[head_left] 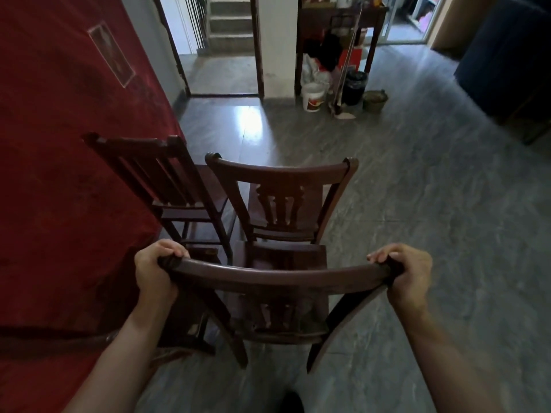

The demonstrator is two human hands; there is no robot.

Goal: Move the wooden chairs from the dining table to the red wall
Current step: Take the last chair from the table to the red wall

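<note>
A dark wooden chair (277,275) with a curved top rail is right in front of me, its back toward me. My left hand (155,271) grips the rail's left end and my right hand (408,274) grips its right end. Just beyond stands a second wooden chair (283,174) with a carved back splat, its seat facing away. To its left a third wooden chair (143,162) with vertical slats stands against the red wall (59,144). Part of another dark chair (190,326) shows low on the left behind my left forearm.
Grey tiled floor (432,219) spreads open to the right. A doorway (220,43) with stairs lies ahead. A wooden table (343,16) with a white bucket (313,98), a black bin (354,87) and a mop stands at the back. Dark furniture (507,55) fills the far right.
</note>
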